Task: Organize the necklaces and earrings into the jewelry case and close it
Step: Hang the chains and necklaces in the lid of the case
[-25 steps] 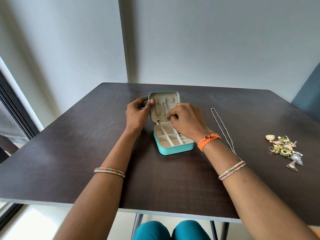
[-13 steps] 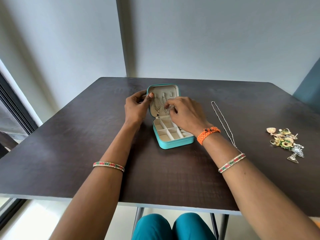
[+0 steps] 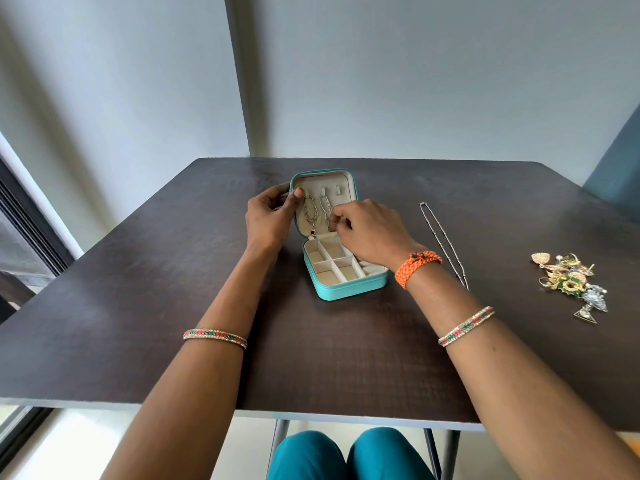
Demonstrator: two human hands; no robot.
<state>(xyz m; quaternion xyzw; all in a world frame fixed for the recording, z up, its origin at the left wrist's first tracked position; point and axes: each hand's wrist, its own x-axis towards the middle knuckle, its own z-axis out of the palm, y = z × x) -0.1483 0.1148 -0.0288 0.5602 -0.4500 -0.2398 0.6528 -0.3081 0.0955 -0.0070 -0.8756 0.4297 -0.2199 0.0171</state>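
Note:
A teal jewelry case (image 3: 349, 289) stands open mid-table, its cream lid upright and its divided base compartments showing. My left hand (image 3: 268, 218) grips the lid's left edge, thumb on the lining. A necklace with a dark pendant (image 3: 310, 216) hangs from the left hook in the lid. My right hand (image 3: 367, 230) pinches a second chain (image 3: 325, 211) that hangs from the middle hook. A long silver chain necklace (image 3: 440, 237) lies on the table to the right. Farther right is a pile of earrings (image 3: 571, 284).
The dark table (image 3: 173, 289) stands against a pale wall; its front edge runs just above my knees. A window frame is at the far left and a blue panel at the far right. Bangles sit on both forearms, and an orange band on my right wrist.
My right hand's fingers have shifted slightly on the second chain in the lid. My left hand stays on the lid edge. The camera view has tilted a little.

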